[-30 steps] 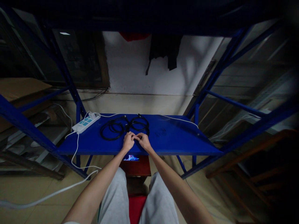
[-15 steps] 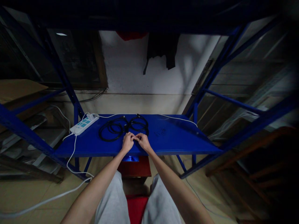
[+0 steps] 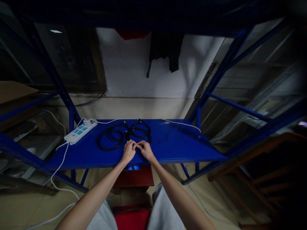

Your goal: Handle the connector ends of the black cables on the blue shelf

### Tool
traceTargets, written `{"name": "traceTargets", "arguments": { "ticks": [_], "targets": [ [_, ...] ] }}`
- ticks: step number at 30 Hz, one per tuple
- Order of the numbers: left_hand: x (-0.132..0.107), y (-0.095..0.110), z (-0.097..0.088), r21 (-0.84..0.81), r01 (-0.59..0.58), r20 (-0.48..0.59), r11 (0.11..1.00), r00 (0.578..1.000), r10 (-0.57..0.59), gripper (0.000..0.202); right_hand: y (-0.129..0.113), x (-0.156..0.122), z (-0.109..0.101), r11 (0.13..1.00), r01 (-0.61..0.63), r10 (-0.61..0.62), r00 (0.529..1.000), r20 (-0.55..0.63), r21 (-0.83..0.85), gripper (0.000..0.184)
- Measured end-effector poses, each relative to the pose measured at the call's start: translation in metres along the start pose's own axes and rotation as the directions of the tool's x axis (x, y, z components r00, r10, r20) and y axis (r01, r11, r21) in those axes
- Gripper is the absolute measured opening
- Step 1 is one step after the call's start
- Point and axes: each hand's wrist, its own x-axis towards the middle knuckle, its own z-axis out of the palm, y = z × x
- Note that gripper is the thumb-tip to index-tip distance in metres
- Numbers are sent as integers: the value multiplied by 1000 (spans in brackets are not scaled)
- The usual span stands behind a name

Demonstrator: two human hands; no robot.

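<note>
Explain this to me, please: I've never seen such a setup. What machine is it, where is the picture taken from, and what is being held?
No machine, just two bare human hands: the left hand and the right hand. The view comes from a camera worn on the head, looking forward and down. On the blue metal shelf lie loops of black cable, just beyond the hands. A white power strip with pale blue sockets sits toward the left end. The fingertips meet near the loops; whether they pinch something is too small to tell.
</note>
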Motion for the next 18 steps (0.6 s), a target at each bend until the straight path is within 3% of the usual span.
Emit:
{"name": "traceTargets", "arguments": {
  "ticks": [11, 18],
  "targets": [
    [-2, 10, -3, 21, 45, 23, 999, 999, -46, 18, -1, 0, -3, 999, -29, 30, 999, 12, -29, 17],
    [-2, 10, -4, 17, 34, -3, 999, 999, -34, 16, 6, 2, 0, 999, 37, -37, 999, 5, 7, 19]
  ]
}}
